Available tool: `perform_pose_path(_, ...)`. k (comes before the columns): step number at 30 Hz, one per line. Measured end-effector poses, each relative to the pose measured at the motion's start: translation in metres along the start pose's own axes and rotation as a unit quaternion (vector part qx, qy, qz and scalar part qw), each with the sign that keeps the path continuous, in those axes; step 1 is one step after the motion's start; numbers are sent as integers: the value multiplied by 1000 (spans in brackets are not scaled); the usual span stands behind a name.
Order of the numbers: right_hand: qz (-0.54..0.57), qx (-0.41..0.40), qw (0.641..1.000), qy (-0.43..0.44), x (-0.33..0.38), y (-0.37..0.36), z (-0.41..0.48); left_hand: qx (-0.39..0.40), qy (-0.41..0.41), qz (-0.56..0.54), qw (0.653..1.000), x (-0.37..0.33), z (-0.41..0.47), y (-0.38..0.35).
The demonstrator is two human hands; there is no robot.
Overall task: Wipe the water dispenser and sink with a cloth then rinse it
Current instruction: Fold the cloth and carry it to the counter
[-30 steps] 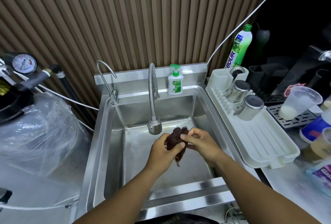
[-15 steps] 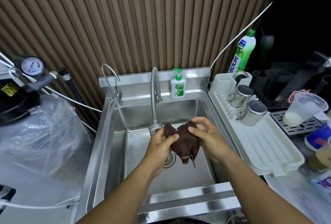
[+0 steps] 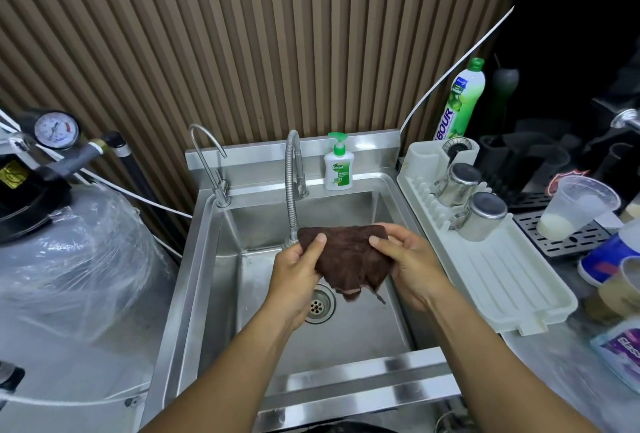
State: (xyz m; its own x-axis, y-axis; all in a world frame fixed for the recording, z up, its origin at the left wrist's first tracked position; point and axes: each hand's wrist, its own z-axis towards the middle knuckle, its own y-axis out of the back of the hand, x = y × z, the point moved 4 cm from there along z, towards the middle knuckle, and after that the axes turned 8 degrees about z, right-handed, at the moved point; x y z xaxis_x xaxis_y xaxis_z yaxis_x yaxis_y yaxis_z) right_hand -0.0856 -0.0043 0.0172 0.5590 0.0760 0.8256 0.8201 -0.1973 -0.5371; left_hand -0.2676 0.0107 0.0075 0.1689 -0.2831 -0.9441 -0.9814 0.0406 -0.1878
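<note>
While the left hand (image 3: 298, 270) and right hand (image 3: 405, 259) each pinch an upper corner, the brown cloth (image 3: 346, 256) hangs spread over the sink (image 3: 363, 328) basin's middle (above the drain (image 3: 320, 304)), probably so drips fall inside.

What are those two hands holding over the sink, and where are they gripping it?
A brown cloth, spread over the sink. The left hand pinches its upper left corner, the right hand its upper right corner.

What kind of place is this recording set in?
Likely a café or drinks-bar wash corner: a steel sink, steel jugs drying on a rack, plus a drip tray and a milky plastic cup.
</note>
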Motion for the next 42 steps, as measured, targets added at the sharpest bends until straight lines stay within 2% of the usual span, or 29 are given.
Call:
perform_pose_path(2, -6, -14, 1000, -4, -1, -2, -2, -22, -13, 48, 999, -4, 0, -2)
perform_pose_path(5, -72, -20, 997, 8, -3, -6, -6, -32, -39, 112, 992, -6, 3, -9)
perform_pose_path(8, -125, -34, 990, 50, 0, -4, -10, -24, -32, 114, 993, -3, 5, -17)
perform_pose_path(12, -177, -100, 974, 102, 13, 15, -19, 10, -40, 132, 990, 5, 4, -38)
perform_pose_path(17, -180, -152, 964, 122, 27, 43, -34, -14, -67, 236, 969, 17, 5, -70)
perform_pose_path(22, -214, -227, 939, 144, 46, 87, -56, 35, -71, 282, 956, 36, 10, -121)
perform_pose_path(28, -199, -290, 929, 114, 75, 136, -73, 141, -29, 254, 956, 55, 4, -181)
perform_pose_path(33, -284, -303, 904, 102, 101, 178, -80, 199, 6, 257, 946, 68, 3, -223)
perform_pose_path(39, -418, -281, 861, 71, 123, 214, -55, 183, 54, 287, 939, 90, 19, -256)
perform_pose_path(42, -482, -239, 842, 39, 130, 225, -34, 167, 65, 307, 935, 103, 35, -266)
